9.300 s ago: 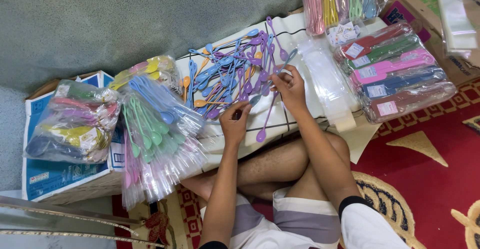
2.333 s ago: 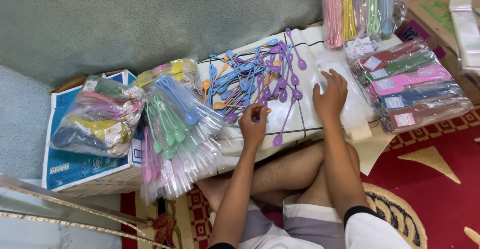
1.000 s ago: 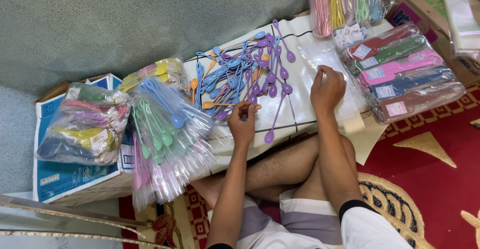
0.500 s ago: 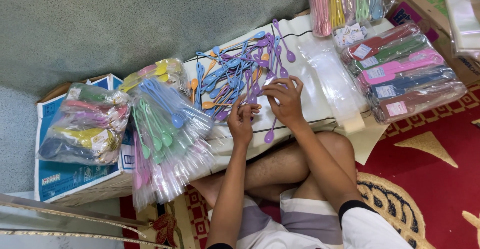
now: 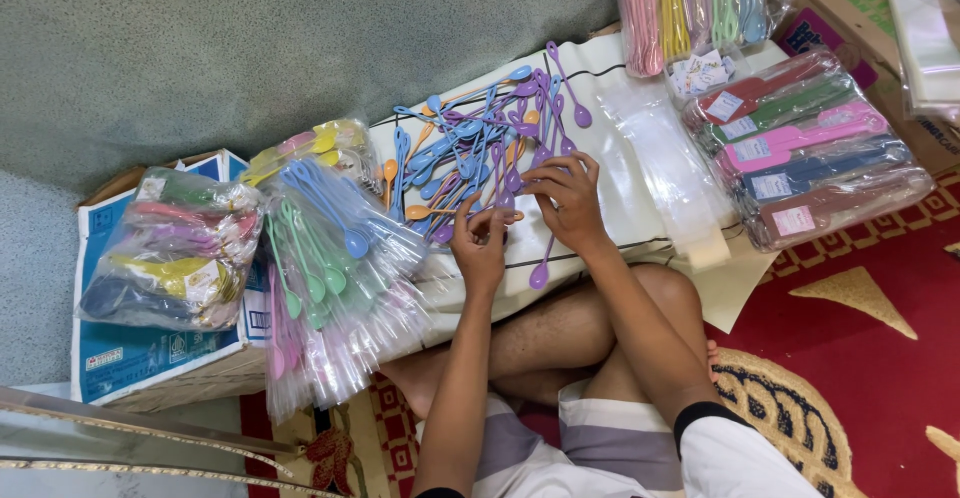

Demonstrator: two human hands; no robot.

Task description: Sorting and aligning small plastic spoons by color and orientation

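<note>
Here the person sits cross-legged behind a white cloth-covered work surface (image 5: 610, 228), both hands meeting at its near edge. The left hand (image 5: 480, 248) is pinched shut on the handles of a few thin pastel plastic spoons (image 5: 497, 193), fingers curled around them. The right hand (image 5: 572, 198) is bent over the same spot, fingertips closed on what looks like a narrow clear plastic sleeve (image 5: 538, 163) beside the spoon bowls; how firm that grip is cannot be told. A single purple long-handled spoon (image 5: 543, 263) lies under the right wrist, its bowl at the near edge. The loose heap of blue, purple and orange spoons (image 5: 470, 148) covers the middle of the surface, touching the hands. A flat stack of empty clear sleeves (image 5: 665, 173) lies towards the right edge, and filled transparent packets of pastel spoons (image 5: 330, 258) spill over the left edge.

The thin sleeve could well collapse or slip from the fingertips as the spoons press against it, and the purple spoon at the edge seems likely to be knocked off by the wrist
</note>
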